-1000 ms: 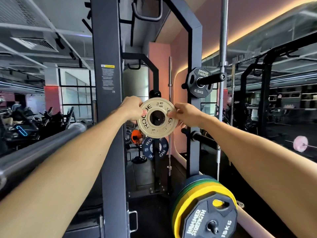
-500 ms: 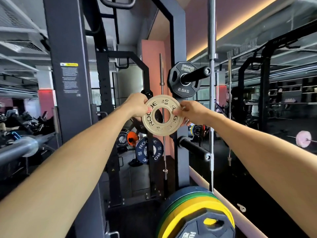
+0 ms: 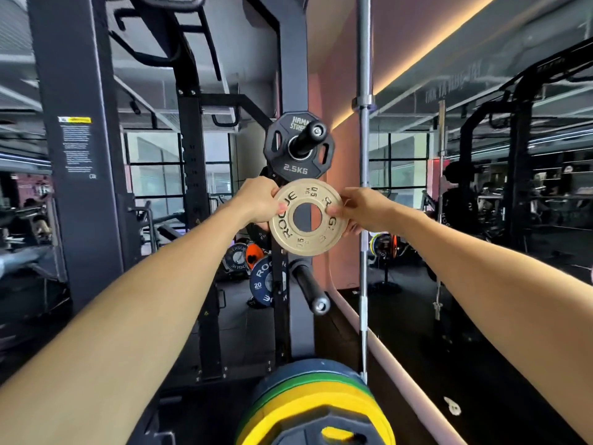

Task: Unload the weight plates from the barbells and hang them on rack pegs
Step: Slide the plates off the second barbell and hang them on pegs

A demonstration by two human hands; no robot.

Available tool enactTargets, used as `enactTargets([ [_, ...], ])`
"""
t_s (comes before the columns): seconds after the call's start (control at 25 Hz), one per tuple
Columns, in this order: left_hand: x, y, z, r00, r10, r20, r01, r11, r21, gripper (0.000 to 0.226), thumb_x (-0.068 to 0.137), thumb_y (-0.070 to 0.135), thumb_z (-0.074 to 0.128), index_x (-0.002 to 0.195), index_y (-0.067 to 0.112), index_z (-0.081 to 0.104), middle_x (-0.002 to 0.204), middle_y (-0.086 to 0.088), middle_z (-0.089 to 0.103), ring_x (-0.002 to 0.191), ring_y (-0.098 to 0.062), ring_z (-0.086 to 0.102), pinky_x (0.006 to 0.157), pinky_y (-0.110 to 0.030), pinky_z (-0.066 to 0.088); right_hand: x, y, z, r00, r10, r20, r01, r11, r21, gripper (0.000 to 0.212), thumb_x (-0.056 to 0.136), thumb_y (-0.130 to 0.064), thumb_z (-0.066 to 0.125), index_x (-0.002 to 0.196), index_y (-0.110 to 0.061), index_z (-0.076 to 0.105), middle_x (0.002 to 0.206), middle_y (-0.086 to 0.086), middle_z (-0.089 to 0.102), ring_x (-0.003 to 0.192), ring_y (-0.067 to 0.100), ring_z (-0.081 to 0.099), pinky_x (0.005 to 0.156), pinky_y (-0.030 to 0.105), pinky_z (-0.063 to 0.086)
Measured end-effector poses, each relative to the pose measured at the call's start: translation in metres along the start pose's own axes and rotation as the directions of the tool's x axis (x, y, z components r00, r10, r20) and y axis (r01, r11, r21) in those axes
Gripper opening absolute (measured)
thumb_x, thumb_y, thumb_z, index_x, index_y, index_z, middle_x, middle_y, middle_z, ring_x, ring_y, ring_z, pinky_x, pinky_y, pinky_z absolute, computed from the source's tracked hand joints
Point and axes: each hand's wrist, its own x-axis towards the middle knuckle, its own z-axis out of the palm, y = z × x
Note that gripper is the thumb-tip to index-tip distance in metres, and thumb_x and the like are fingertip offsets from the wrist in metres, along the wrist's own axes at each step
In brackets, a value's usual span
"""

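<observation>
Right now the person is holding a small, round, cream-coloured metal weight plate (image 3: 308, 218) marked ROGUE out in front at arm's length, its face turned toward them. The left hand (image 3: 256, 200) is grasping the plate's left rim, the thumb lying on the front face, and the right hand (image 3: 364, 208) is pinching the right rim, with fingers wrapping behind; both grips are closed on the plate. The plate is hanging in the air in front of the dark steel rack upright (image 3: 293, 75), between two black pegs. The upper black rack peg (image 3: 306, 139) is sticking out just above the plate and is carrying a black octagonal 2.5KG plate (image 3: 282, 162). The lower black rack peg (image 3: 309, 289) is jutting out bare just below the plate. Beside the upright a silver barbell (image 3: 364, 123) is standing on end. Down near the person, a stack of blue, green and yellow plates (image 3: 317, 393) is sitting with a black plate in front.
</observation>
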Motion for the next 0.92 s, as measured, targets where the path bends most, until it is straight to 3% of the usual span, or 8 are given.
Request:
enactTargets([
  [0.12,0.000,0.026,0.018,1.000,-0.003,-0.027,0.004,0.999,0.039,0.008,0.091,0.014,0.065,0.092,0.005,0.064,0.094,-0.014,0.071,0.083,-0.028,0.072,0.076,-0.044,0.060,-0.009,0.020,-0.024,0.999,-0.039,0.029,0.039,0.999,0.010,0.021,0.092,-0.032,0.061,0.098,-0.013,0.056,0.098,0.017,0.069,0.079,0.034,0.070,0.071,0.050,0.059],
  [0.28,0.003,0.063,0.011,0.996,-0.021,-0.089,0.022,1.000,0.015,0.004,0.092,0.012,0.063,0.090,0.009,0.062,0.093,-0.011,0.071,0.079,-0.025,0.073,0.072,-0.042,0.061,-0.005,0.025,-0.059,0.994,-0.110,0.023,0.111,0.994,-0.018,0.030,0.093,-0.034,0.059,0.111,-0.011,0.058,0.102,0.017,0.068,0.078,0.032,0.069,0.063,0.039,0.061],
  [0.4,0.011,0.085,-0.013,0.988,0.005,-0.153,0.000,1.000,0.031,0.010,0.093,0.013,0.062,0.085,0.013,0.058,0.093,-0.012,0.071,0.079,-0.025,0.073,0.072,-0.042,0.061,0.011,0.012,-0.086,0.987,-0.159,-0.001,0.159,0.987,0.020,0.029,0.093,-0.035,0.059,0.106,-0.009,0.057,0.097,0.016,0.070,0.076,0.030,0.071,0.063,0.039,0.060],
  [0.6,0.030,0.110,-0.057,0.968,0.046,-0.247,-0.041,0.999,0.025,0.012,0.094,0.011,0.060,0.083,0.012,0.057,0.089,-0.013,0.069,0.077,-0.026,0.072,0.070,-0.044,0.061,0.036,-0.022,-0.123,0.974,-0.222,-0.054,0.224,0.974,0.045,0.026,0.093,-0.033,0.060,0.101,-0.009,0.057,0.090,0.015,0.071,0.066,0.023,0.070,0.051,0.028,0.054],
  [0.92,0.057,0.118,-0.083,0.946,0.104,-0.307,-0.082,0.993,0.085,0.002,0.093,0.012,0.061,0.093,0.013,0.060,0.079,-0.004,0.066,0.064,-0.013,0.067,0.053,-0.028,0.060,0.063,-0.041,-0.139,0.961,-0.263,-0.082,0.267,0.963,0.035,0.021,0.094,-0.032,0.059,0.090,-0.012,0.054,0.091,0.023,0.070,0.066,0.027,0.069,0.048,0.026,0.053],
])
